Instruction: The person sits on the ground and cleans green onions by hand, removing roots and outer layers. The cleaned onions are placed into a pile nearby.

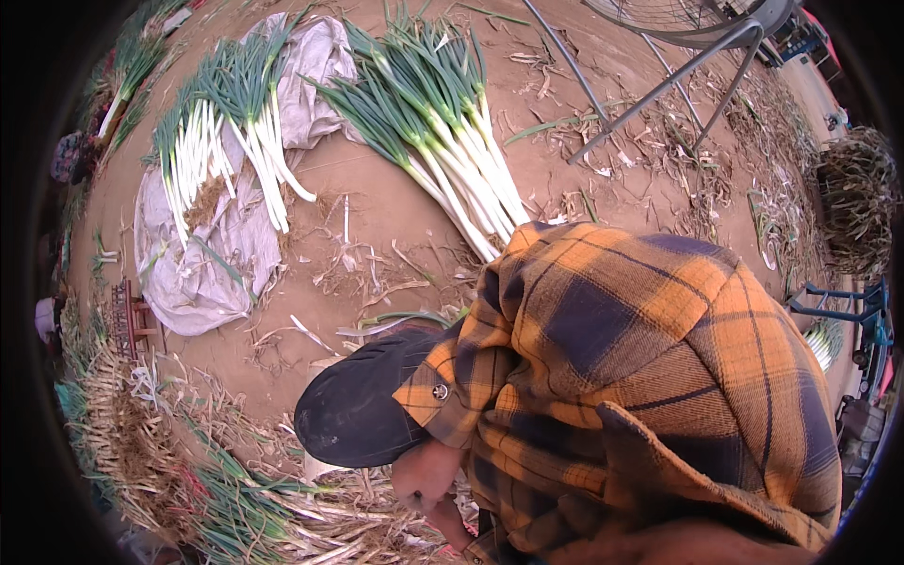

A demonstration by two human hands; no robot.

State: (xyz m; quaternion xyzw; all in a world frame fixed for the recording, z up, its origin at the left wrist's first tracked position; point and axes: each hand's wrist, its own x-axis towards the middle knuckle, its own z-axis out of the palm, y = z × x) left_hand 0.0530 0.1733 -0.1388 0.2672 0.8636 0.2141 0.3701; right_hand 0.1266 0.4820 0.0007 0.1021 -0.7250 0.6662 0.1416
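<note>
My right hand (426,472) is below a plaid cuff, its fingers bent and partly hidden. My left hand (452,521) is close against it, mostly covered by the right hand and sleeve. Whether either grips anything cannot be seen. Both are nearest to a pile of long green onions (244,505) on the ground, white stems towards me. A dark, dusty, rounded cloth shape (364,402), probably my knee, juts out beside the right cuff. Beyond my right elbow lies a large bundle of cleaned green onions (438,141), the white ends partly behind my sleeve.
More green onions (258,141) lie on a pale woven sack (205,296). A large metal fan (678,21) stands on tubular legs at upper right. Dry peelings (678,176) litter the dirt floor. A small reddish frame (131,321) and stacked rooted onions (116,424) are at left.
</note>
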